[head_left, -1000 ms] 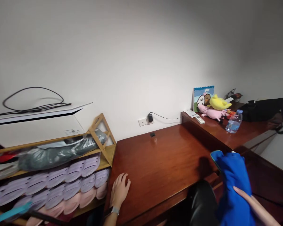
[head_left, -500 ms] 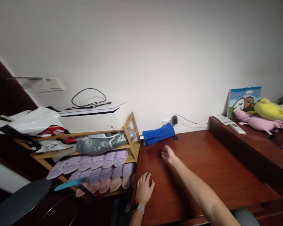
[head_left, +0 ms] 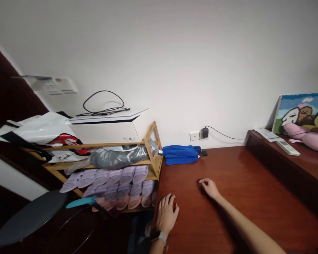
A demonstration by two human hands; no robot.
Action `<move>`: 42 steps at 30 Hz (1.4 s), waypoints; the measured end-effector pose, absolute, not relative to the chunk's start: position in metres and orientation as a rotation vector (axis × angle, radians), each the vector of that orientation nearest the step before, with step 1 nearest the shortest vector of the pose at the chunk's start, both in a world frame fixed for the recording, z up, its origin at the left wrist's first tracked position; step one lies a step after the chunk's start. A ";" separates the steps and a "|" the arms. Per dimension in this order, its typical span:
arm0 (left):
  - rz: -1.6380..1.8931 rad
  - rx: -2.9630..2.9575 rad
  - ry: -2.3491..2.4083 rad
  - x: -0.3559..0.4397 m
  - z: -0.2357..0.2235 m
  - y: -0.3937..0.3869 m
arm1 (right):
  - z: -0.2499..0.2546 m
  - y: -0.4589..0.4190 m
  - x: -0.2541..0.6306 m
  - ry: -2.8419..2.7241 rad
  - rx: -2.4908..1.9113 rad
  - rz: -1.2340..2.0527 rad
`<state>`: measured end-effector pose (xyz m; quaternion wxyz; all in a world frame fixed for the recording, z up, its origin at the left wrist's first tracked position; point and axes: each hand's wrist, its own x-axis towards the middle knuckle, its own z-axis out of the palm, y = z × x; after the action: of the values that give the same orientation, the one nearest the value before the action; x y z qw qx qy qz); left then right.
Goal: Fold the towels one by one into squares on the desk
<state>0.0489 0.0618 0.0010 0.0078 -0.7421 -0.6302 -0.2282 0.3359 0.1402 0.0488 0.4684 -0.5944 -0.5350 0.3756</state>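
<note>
My left hand (head_left: 166, 214) lies palm down on the left edge of the reddish-brown desk (head_left: 238, 197), fingers a little apart and nothing in it. A watch with a pale band (head_left: 161, 237) is on that wrist. Over the middle of the desk is my right hand (head_left: 210, 188), its fingers curled in and no object visible in them. The folded blue cloth (head_left: 180, 154) rests at the back left of the desk, close to the wall, beyond both hands. It has a white tag at its left end and touches neither hand.
Left of the desk stands a wooden rack (head_left: 155, 157) with purple and pink slippers (head_left: 127, 175), a white box (head_left: 108, 132) and a coiled black cable (head_left: 106, 112). A black adapter (head_left: 205, 132) is plugged in behind. A remote (head_left: 288, 148) and pink plush toy (head_left: 306, 137) lie on the raised right ledge.
My right hand has drawn back from the blue cloth, and its spread fingers have curled in. The cloth now lies flatter and less slanted. My view has shifted left; my left hand stays on the desk.
</note>
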 end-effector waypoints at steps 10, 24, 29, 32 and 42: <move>-0.723 -2.292 -1.969 0.043 -0.013 0.060 | 0.093 0.331 0.322 -1.489 -1.624 0.693; -0.646 -2.246 -1.954 0.036 -0.034 0.060 | 0.069 0.412 0.285 -1.585 -1.846 0.751; -0.637 -2.266 -2.020 0.038 -0.030 0.059 | 0.090 0.391 0.281 -1.521 -1.744 0.705; -0.641 -2.274 -2.067 0.039 -0.028 0.059 | 0.133 0.382 0.278 -1.492 -1.573 0.633; -0.687 -2.284 -2.041 0.049 0.000 0.057 | 0.367 0.216 0.347 -1.420 -0.589 0.341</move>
<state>0.0487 0.0565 0.0003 0.0010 -0.7275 -0.6502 -0.2189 0.3467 0.2158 0.3673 0.7057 -0.2649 -0.6390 0.1533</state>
